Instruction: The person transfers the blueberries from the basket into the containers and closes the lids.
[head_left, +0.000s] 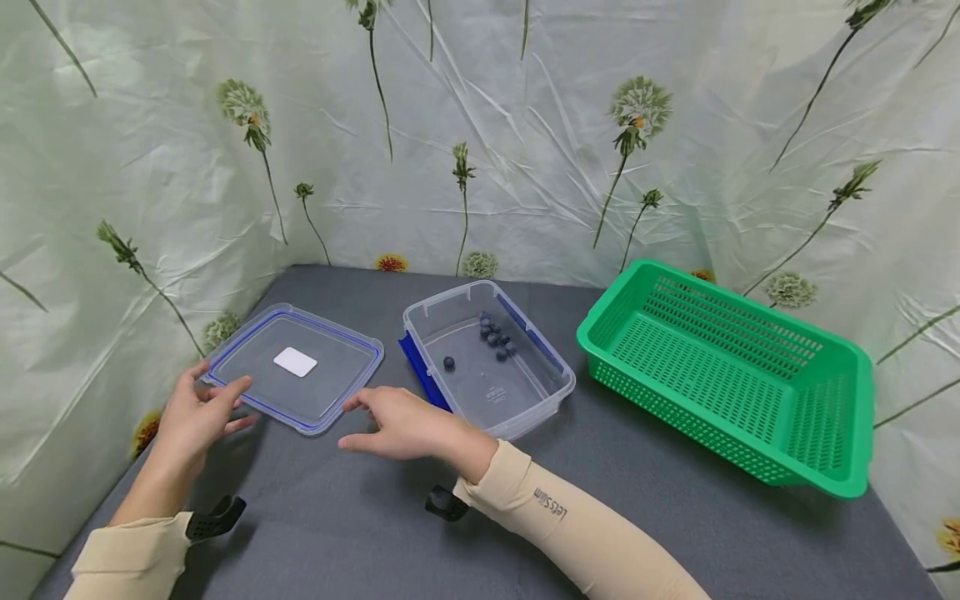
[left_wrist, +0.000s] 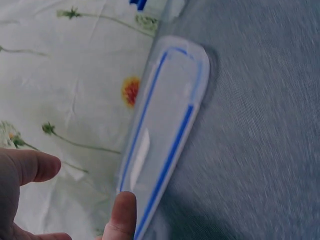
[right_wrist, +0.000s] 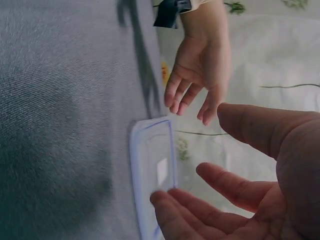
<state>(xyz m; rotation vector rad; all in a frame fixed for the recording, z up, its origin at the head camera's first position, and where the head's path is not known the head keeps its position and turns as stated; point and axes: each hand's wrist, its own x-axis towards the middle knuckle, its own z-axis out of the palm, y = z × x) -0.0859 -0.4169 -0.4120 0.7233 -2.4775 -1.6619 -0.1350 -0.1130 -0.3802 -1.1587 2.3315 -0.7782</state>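
A clear lid (head_left: 300, 400) with a blue seal and a white label lies flat on the table at the left. At its left edge is my left hand (head_left: 198, 408), fingers spread and thumb out, holding nothing. My right hand (head_left: 401, 425) hovers near the lid's right front corner, its thumb and fingers apart and nothing in the grasp. In the right wrist view the lid (right_wrist: 150, 175) appears beyond the right fingers, with the left hand (right_wrist: 197, 75) above it. Right of the lid stands a clear plastic container (head_left: 465, 333) without a cover; several blueberries (head_left: 492, 337) lie inside it.
A green perforated basket (head_left: 720, 367) stands at the right on the grey tabletop (head_left: 337, 533). One blue side flap (head_left: 423, 371) of the container hangs outward toward the lid. A flower-printed cloth (head_left: 525, 142) hangs behind and along the sides.
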